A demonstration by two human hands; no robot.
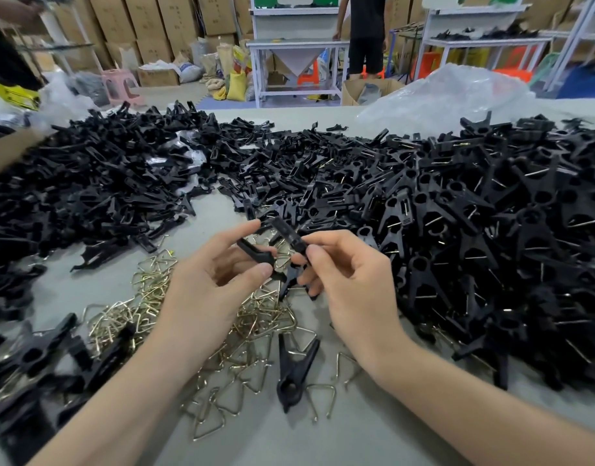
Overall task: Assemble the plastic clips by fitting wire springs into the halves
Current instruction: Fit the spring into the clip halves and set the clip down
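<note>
Boxes of brown cardboard (148,25) stood stacked against the far wall, closed. One open carton (351,95) sat on the floor beyond the table (390,432), holding something grey that could not be identified. A crumpled clear plastic bag (451,92) lay on the table's far right side, its contents not discernible.

The grey tabletop was matte and smooth. Across its left and middle spread a heap of loose halves (104,183), matte black plastic, long and tapered. To the right rose a heap of assembled clips (491,230), forked black shapes crossed by thin glinting wire. Wire springs (255,317), brassy and bent into open triangles, lay tangled in the near middle, and one finished clip (294,375) rested among them.

The left hand (218,280) gripped a black clip half (255,255) between thumb and curled fingers. The right hand (350,277) pinched a second half (289,235) with thumb and forefinger, its upper end angled away to the left. Both halves were held above the springs, between the two hands.
</note>
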